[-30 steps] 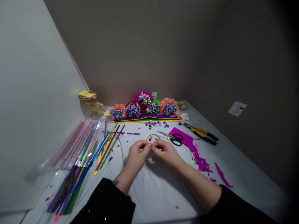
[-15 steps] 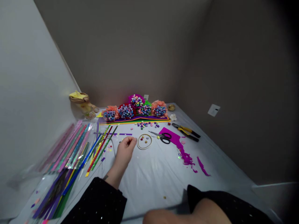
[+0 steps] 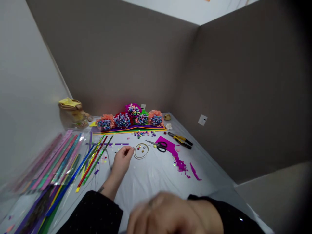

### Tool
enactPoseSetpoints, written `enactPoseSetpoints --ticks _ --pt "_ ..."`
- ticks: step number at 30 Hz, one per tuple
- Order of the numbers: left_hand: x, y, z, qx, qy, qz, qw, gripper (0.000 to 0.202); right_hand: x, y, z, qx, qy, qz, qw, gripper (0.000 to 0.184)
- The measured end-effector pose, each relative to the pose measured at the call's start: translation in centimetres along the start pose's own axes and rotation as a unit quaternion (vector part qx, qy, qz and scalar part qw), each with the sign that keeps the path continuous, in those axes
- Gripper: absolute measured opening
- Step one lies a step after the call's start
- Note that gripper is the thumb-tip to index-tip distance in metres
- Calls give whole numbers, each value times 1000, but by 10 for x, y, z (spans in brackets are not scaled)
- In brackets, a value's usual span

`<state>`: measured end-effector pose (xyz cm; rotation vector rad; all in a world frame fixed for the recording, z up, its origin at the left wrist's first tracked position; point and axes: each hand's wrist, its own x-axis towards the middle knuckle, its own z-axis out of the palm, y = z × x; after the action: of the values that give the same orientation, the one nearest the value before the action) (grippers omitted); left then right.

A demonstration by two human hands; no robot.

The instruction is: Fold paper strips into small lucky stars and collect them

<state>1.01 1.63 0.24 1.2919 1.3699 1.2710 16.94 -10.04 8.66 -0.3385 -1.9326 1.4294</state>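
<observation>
My left hand (image 3: 122, 159) is closed, thumb and fingertips pinched together at the left side of a pale ring-shaped band (image 3: 141, 158). What the pinch holds, if anything, is too small to make out. Several tiny folded stars (image 3: 142, 151) lie inside the band. Close to the camera, my right hand (image 3: 168, 214) is blurred, its fingers curled in and their tips cut off by the bottom edge. Whatever it holds is hidden. Right of the band lie black-handled scissors (image 3: 161, 147) over a magenta sheet (image 3: 170, 146) with torn scraps.
Pom-pom-like flowers with star centres (image 3: 122, 120) line the back. Loose stars (image 3: 143, 134) lie before them. Yellow-black pliers (image 3: 180, 140) rest at right. Glittery strips (image 3: 94, 162) and plastic-wrapped paper strips (image 3: 56, 159) cover the left. A basket-like container (image 3: 70, 105) stands back left.
My right hand has risen further into view from the bottom edge. The left hand stays pinched beside the band. The whole view has shifted, so the table things appear further left.
</observation>
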Motion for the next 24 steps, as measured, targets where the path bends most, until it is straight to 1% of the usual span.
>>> enactPoseSetpoints --ticks 1,2,3,4,5,6,7,9,11,13,16,17,18,19,20,22,23,24 --pt "0 -1 1 -1 -3 -5 1000 27 6 9 -19 -102 1 -11 995 26" --pt "-1 -1 1 -2 -9 -11 1000 26 11 21 -42 -222 58 10 973 22" --pt "-2 -1 3 -2 -15 -19 1000 24 13 35 -66 -332 121 60 934 18" --pt "-3 0 4 -3 -23 -27 999 23 13 50 -91 -420 170 116 884 16" --pt "-5 1 5 -5 -31 -35 999 23 11 66 -114 -484 187 176 837 16" --pt "-6 2 6 -6 -37 -44 998 23 8 81 -134 -525 177 226 801 16" --pt "-7 3 7 -8 -43 -55 997 23 4 94 -151 -547 156 261 780 15" --pt "-9 6 8 -16 -49 -84 995 22 -3 113 -172 -542 131 282 781 10" --pt "-9 9 8 -35 -47 -116 992 22 -8 124 -180 -529 107 312 782 12" --pt "-9 12 6 -72 -38 -143 986 22 -9 127 -183 -522 92 349 773 12" --pt "-8 16 3 -153 -11 -182 971 23 -7 125 -190 -513 76 406 753 11" --pt "-8 17 2 -178 -4 -194 965 24 -7 122 -192 -500 80 419 754 12" --pt "-8 18 1 -198 2 -203 959 25 -5 119 -195 -477 101 424 763 14" --pt "-8 19 0 -214 8 -210 954 26 -4 115 -195 -436 127 425 783 16" --pt "-9 20 0 -226 12 -214 950 26 -1 111 -194 -379 158 420 810 20" --pt "-9 21 -1 -242 24 -214 946 27 6 103 -186 -228 208 374 875 25" --pt "-9 21 -2 -247 30 -212 945 27 10 101 -179 -157 222 347 898 28" --pt "-9 21 -2 -249 38 -208 945 27 15 100 -171 -105 223 325 913 30"
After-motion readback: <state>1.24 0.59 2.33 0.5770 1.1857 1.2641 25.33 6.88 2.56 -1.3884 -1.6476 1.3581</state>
